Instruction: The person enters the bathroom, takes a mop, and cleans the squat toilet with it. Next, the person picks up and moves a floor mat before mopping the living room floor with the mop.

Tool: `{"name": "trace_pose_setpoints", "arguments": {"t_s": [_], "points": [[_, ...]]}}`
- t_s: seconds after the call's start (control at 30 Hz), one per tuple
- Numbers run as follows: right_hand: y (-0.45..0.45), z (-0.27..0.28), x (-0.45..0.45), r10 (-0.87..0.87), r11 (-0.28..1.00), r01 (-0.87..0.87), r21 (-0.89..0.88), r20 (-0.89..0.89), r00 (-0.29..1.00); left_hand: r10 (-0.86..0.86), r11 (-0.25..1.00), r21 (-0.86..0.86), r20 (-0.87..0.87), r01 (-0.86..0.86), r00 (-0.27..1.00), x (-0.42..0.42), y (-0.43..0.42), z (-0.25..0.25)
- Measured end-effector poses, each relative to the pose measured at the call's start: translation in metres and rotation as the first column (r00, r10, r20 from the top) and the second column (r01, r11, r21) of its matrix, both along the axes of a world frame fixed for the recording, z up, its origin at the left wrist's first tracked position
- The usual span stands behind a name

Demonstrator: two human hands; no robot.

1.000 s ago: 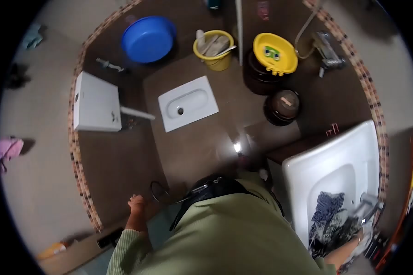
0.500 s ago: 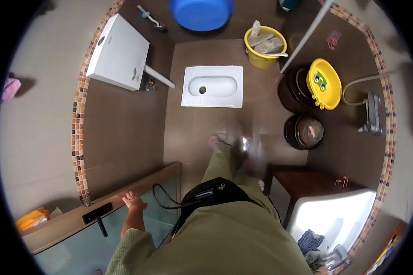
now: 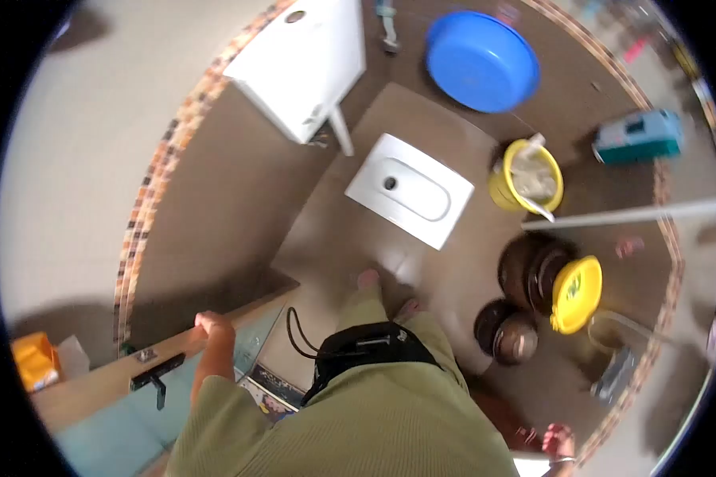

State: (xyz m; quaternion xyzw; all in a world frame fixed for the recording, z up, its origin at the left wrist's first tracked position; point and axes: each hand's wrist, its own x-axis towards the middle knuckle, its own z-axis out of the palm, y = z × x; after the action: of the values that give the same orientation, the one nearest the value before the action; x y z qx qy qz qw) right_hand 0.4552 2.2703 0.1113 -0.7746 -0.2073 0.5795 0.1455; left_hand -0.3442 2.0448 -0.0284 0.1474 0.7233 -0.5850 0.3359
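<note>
My left hand (image 3: 211, 323) is closed over the edge of the wood-framed glass door (image 3: 247, 314), just past the black door handle (image 3: 158, 379). At the lower right, my right hand (image 3: 559, 442) is raised above the white sink (image 3: 531, 464), its fingers loosely bent and apart, with nothing visible in them. The hand is a little blurred. Only a small strip of the sink shows below it. A black waist bag (image 3: 374, 350) with a looped cable hangs at my front.
A white squat toilet (image 3: 414, 191) is set in the brown floor, under a wall cistern (image 3: 306, 63). Around it are a blue basin (image 3: 482, 60), a yellow bucket (image 3: 555, 187) with cloths, dark jars (image 3: 521, 266) and a yellow basin (image 3: 578, 294). A grey pole (image 3: 636, 216) crosses the right side.
My view has turned left, toward the door, so the room looks rotated. My right hand has come up from the sink, where cloths lay. My left hand has gone from lying on the door to gripping its edge.
</note>
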Motion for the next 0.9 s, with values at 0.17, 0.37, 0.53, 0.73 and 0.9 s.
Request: {"name": "trace_pose_setpoints", "arguments": {"t_s": [0.17, 0.37, 0.53, 0.73, 0.9], "points": [[0.2, -0.103, -0.13, 0.538, 0.823, -0.534, 0.195, 0.032, 0.842, -0.067, 0.998, 0.014, -0.019, 0.067, 0.998, 0.05, -0.022, -0.017], [0.33, -0.268, -0.362, 0.983, 0.045, -0.933, 0.357, 0.149, 0.105, 0.254, 0.851, 0.467, 0.036, -0.241, 0.966, 0.193, 0.0, 0.024], [0.286, -0.177, -0.583, 0.945, -0.321, -0.746, 0.583, 0.142, -0.295, 0.619, -0.422, 0.564, 0.751, -0.709, 0.229, 0.34, -0.062, 0.031], [0.177, -0.133, -0.695, 0.793, -0.469, -0.495, 0.731, 0.103, -0.601, 0.828, -0.275, 0.765, 0.496, 0.582, -0.262, 0.507, -0.174, 0.056], [-0.006, -0.104, -0.747, 0.352, -0.635, -0.097, 0.766, 0.176, -0.919, 0.84, 0.322, -0.002, 0.461, 0.947, -0.285, 0.479, -0.207, 0.211]]}}
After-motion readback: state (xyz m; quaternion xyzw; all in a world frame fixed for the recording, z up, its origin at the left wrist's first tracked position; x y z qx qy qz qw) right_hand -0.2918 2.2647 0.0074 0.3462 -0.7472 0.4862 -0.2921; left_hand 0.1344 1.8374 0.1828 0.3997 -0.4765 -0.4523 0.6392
